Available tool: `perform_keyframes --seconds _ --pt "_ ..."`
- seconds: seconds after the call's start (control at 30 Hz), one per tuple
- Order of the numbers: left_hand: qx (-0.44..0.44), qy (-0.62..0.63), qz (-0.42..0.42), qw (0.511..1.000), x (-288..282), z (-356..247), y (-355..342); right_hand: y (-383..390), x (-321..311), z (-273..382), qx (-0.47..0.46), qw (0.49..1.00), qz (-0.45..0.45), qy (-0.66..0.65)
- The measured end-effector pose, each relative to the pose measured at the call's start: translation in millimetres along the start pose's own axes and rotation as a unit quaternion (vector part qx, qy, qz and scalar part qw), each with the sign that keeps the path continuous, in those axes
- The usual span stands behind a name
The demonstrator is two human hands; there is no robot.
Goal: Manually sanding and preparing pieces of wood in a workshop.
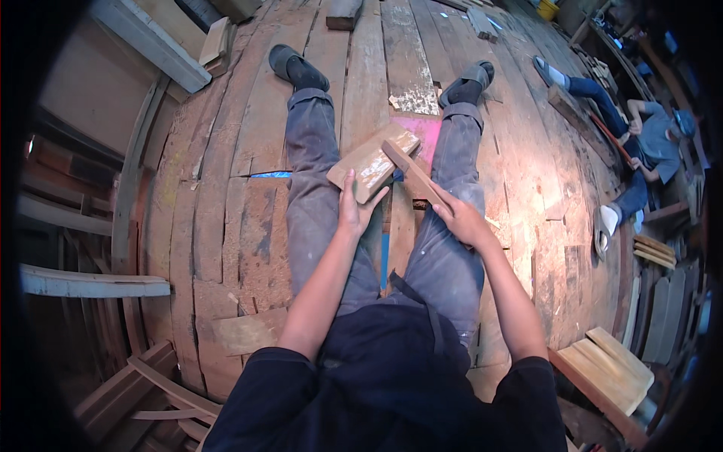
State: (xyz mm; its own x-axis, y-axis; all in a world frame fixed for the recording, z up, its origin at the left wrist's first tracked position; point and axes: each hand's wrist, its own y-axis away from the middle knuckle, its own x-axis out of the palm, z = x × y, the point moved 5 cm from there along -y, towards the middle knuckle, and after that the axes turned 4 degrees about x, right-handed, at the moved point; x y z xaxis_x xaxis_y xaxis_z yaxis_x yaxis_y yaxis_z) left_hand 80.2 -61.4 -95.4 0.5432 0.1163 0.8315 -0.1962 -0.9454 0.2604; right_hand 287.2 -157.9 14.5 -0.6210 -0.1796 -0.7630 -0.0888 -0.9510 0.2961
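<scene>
Between my thighs, my left hand (355,209) grips the near edge of a thick wooden block (365,169), with the thumb spread to one side. Shiny pale patches mark the block's upper face. My right hand (462,221) is closed on the near end of a narrow wooden stick (414,172), tilted up toward the left. The stick's far end overlaps the block's right end; I cannot tell whether they touch. Some fingers of both hands are hidden behind the wood.
My outstretched legs rest on a plank floor (256,218) with gaps and sawdust. At the right, another person (655,143) sits holding a long reddish tool. Stacked boards (610,369) stand at the lower right, curved wooden pieces (177,392) at the lower left, and beams (154,45) at the upper left.
</scene>
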Motion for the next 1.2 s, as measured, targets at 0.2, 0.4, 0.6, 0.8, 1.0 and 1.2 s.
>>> perform_keyframes --seconds 0.2,0.4,0.6,0.8,1.0,1.2 --pt "-0.015 -0.05 -0.051 0.997 -8.3 1.3 -0.8 17.4 8.1 32.6 -0.061 0.996 0.063 0.021" --pt "-0.008 0.029 -0.033 0.999 -15.0 7.6 -8.1 -22.4 19.1 -14.2 0.009 0.994 -0.079 0.077" --pt "0.02 -0.004 -0.043 0.999 -10.4 -15.4 -7.9 20.0 10.9 54.9 -0.117 0.993 0.027 -0.012" --pt "0.067 -0.197 -0.035 0.977 -14.9 -60.6 -27.7 5.4 11.4 48.8 -0.019 0.999 -0.037 0.019" --pt "0.03 -0.33 -0.065 0.941 -6.3 -131.6 -1.6 13.0 29.7 49.8 -0.068 0.994 0.022 -0.087" --pt "0.062 -0.393 -0.068 0.915 -44.7 -169.6 14.5 18.2 58.1 68.1 -0.11 0.992 -0.024 -0.061"
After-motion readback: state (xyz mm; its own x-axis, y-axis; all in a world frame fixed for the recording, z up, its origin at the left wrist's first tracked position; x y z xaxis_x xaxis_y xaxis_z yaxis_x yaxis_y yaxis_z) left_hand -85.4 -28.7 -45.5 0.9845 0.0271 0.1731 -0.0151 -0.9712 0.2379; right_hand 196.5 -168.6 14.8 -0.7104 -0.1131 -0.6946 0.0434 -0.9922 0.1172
